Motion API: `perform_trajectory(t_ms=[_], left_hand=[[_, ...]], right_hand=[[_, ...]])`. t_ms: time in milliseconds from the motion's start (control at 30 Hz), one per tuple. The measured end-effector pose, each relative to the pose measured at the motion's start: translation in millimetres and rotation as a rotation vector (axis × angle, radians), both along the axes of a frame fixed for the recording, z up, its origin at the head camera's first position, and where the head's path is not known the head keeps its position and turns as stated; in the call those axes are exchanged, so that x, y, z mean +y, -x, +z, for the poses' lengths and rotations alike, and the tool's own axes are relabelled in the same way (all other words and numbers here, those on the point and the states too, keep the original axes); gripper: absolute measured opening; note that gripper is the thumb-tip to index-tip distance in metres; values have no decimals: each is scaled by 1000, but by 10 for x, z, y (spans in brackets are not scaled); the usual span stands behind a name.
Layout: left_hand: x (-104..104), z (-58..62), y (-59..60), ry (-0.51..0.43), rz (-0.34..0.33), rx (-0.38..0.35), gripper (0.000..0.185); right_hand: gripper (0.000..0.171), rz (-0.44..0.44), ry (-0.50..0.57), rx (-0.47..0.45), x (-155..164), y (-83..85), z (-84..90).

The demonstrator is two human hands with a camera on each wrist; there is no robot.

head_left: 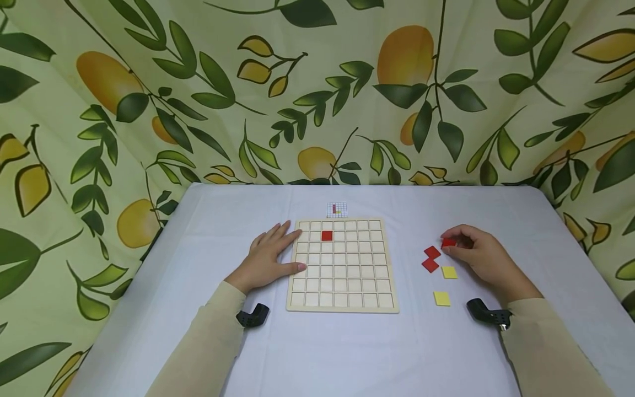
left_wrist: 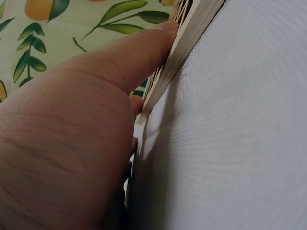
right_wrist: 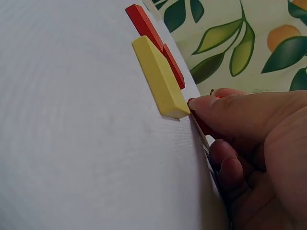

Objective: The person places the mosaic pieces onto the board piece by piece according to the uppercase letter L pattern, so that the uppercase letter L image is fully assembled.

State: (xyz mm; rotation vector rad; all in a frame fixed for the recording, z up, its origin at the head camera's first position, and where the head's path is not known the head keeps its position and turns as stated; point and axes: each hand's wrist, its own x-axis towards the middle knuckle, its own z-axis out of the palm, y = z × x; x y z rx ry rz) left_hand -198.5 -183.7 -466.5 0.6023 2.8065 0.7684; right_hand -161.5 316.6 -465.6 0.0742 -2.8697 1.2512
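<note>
A wooden grid board (head_left: pixel 342 310) lies flat on the table, with one red square tile (head_left: pixel 327 236) in a cell near its top left. My left hand (head_left: pixel 268 258) rests along the board's left edge, fingers extended and thumb on the rim; the left wrist view shows the thumb (left_wrist: pixel 139 52) against the wooden side. To the right of the board, my right hand (head_left: pixel 478 253) pinches a red tile (head_left: pixel 448 242) between thumb and fingers. Beside it lie two red tiles (head_left: pixel 430 265) with corners close together, and two yellow tiles (head_left: pixel 448 272), one nearer me.
A small printed card (head_left: pixel 337 210) with a coloured grid pattern lies just beyond the board's far edge. White cloth covers the table (head_left: pixel 317 353). A leaf-and-fruit patterned curtain (head_left: pixel 317 110) hangs behind and at both sides. Each wrist wears a black camera (head_left: pixel 254 316).
</note>
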Motion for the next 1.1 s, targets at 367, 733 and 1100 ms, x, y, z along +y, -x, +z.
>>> perform_trajectory(t_ms=[367,733,1100], left_hand=[[4,3,-2,2,1,1,97],[-5,11,-11,-14,-6,12,94],[-4,11,-13,-15,-8,9,95]], right_hand=[[24,-42,17,48,-83,-47,66],[23,-28,116,67,-320,-103,225],[21,63,215,4,-594,-153,381]])
